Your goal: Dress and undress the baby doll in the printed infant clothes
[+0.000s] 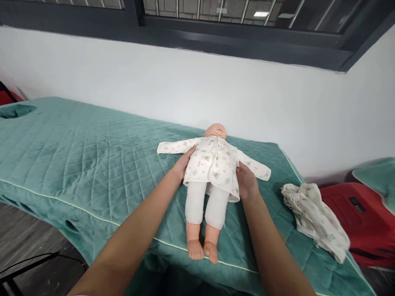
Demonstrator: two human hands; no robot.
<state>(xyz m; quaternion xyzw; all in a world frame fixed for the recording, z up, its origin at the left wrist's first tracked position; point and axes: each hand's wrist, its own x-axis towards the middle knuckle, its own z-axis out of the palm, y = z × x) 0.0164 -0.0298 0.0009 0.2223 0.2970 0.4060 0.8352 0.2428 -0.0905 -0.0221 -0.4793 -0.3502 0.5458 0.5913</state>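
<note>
A baby doll [195, 201] lies face up on the bed, feet toward me. It wears a white printed jacket [212, 164], fastened or closed down the front, with both sleeves spread out to the sides. White cloth covers its legs; the feet are bare. My left hand [184, 162] grips the doll's side below the left-hand sleeve, thumb on the jacket. On the opposite side my right hand [247, 180] holds the doll's flank, its fingers partly hidden behind the jacket. The doll's own hands do not show beyond the cuffs.
Green quilted cover [92, 164] spreads over the bed, which has a hole at the far left. Crumpled printed baby trousers [317, 220] lie at the right edge. Beside them stands a red case [348, 209]. A white wall [123, 74] and a dark window frame [216, 37] rise behind.
</note>
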